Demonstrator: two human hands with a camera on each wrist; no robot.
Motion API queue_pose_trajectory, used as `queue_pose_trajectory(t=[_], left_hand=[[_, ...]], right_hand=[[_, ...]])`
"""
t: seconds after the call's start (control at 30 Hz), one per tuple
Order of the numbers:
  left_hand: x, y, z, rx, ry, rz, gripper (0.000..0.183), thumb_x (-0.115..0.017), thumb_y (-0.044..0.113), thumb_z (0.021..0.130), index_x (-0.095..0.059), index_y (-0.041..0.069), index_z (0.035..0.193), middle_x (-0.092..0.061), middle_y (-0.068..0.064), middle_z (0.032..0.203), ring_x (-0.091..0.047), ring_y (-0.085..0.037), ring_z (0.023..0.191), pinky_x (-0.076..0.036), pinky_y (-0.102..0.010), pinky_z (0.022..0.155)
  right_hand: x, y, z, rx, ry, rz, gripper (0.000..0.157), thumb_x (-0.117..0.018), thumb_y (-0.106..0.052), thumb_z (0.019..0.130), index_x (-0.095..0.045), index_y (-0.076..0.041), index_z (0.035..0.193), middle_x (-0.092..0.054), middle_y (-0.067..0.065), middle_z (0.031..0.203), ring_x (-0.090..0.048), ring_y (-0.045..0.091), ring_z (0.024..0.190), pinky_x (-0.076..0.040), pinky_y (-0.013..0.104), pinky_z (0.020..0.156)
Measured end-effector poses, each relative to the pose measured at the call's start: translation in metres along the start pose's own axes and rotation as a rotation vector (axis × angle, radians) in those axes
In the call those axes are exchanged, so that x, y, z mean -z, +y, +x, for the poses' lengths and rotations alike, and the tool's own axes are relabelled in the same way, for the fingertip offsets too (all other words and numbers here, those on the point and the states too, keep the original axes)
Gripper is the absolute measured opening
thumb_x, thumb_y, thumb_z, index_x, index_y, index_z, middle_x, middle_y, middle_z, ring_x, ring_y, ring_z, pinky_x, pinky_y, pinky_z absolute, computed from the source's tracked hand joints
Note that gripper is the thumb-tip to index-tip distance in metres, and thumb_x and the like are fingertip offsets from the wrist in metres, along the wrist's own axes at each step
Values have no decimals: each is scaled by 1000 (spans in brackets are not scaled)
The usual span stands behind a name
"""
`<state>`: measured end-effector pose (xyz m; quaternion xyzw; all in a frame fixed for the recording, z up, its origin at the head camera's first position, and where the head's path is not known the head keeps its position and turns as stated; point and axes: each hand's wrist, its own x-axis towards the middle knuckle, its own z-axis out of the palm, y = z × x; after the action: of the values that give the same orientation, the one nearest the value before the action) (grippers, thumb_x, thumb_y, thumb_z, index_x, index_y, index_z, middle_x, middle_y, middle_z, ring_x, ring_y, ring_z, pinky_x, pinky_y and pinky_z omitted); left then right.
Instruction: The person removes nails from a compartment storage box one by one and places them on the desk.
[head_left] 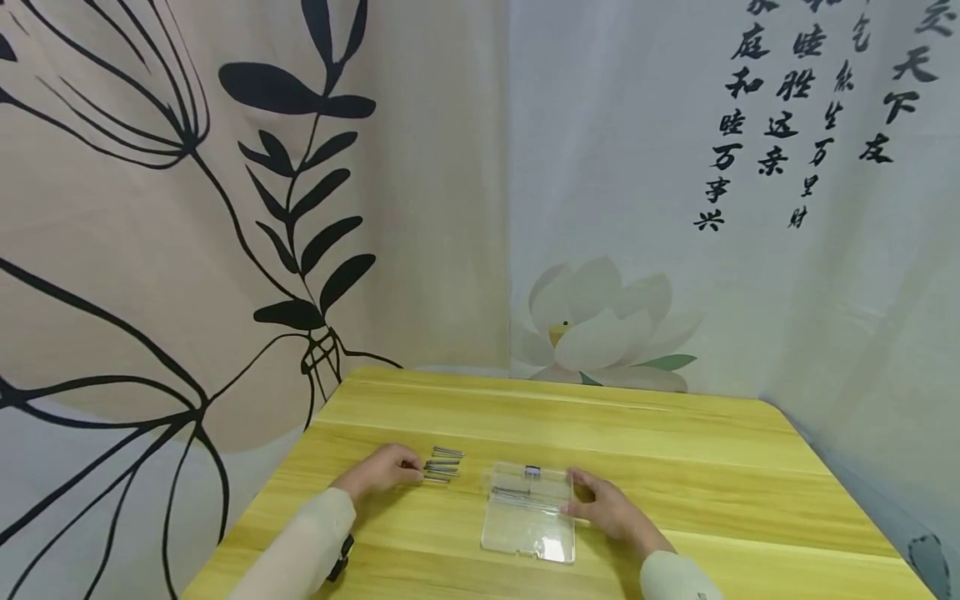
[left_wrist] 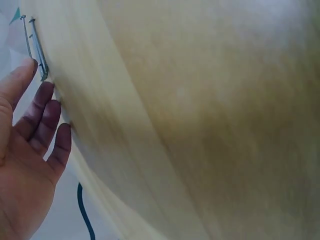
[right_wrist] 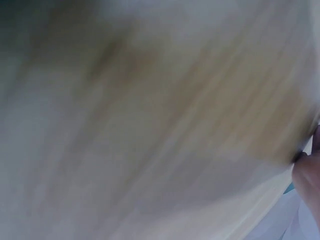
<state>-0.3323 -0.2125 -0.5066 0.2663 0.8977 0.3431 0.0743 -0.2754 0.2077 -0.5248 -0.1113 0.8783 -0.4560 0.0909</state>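
Note:
Several thin metal nails (head_left: 444, 462) lie side by side on the table left of the clear plastic box. My left hand (head_left: 390, 468) is at their left ends, its thumb and fingertips beside the nails (left_wrist: 37, 47). In the left wrist view the fingers of the left hand (left_wrist: 32, 150) are loosely bent, with a gap between thumb and forefinger. The clear box (head_left: 528, 525) lies opened flat, with a few nails (head_left: 512, 493) inside its far part. At the box's right edge, my right hand (head_left: 611, 504) grips it between thumb and fingers.
The yellow wooden table (head_left: 675, 450) extends around both hands, its far edge close to a printed curtain (head_left: 442, 208). A small dark label or latch (head_left: 532, 472) is on the box's far edge. The right wrist view is blurred.

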Motion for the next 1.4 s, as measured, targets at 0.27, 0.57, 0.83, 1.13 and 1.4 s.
queue_pose_trajectory(t=[0.27,0.57,0.83,1.13,1.4], left_hand=[[-5,-5,6,-45,43,154,10,-72,8,91,-73,11,82,-60,5,84,-51,-10,76,-45,-29,67],[-4,-6,5,-1,87,131,6,-72,8,91,-75,9,86,-66,4,82,-54,-7,71,-47,-28,63],[-1,2,5,45,81,71,6,-71,8,92,-73,7,87,-65,3,77,-52,-9,64,-45,-27,57],[1,13,14,47,83,76,6,-70,13,94,-73,9,90,-65,5,82,-55,-11,73,-47,-29,64],[1,31,27,27,76,73,9,-68,15,95,-74,9,99,-65,5,88,-58,-12,78,-50,-33,68]], right_hand=[[-2,1,2,-5,-12,18,78,-74,-33,90,-38,2,150,-41,23,150,-24,49,141,-16,66,110],[-3,2,0,1,-9,18,78,-74,-32,89,-38,3,149,-41,24,149,-24,51,140,-15,67,110],[-2,1,1,1,-13,9,78,-73,-35,90,-38,2,149,-41,23,149,-24,50,140,-16,67,109],[-1,0,1,2,-7,6,77,-74,-34,89,-39,-1,150,-43,22,149,-25,50,140,-16,67,109],[-1,0,0,-7,-6,7,77,-74,-35,89,-40,-2,150,-42,21,150,-25,50,140,-17,68,109]])
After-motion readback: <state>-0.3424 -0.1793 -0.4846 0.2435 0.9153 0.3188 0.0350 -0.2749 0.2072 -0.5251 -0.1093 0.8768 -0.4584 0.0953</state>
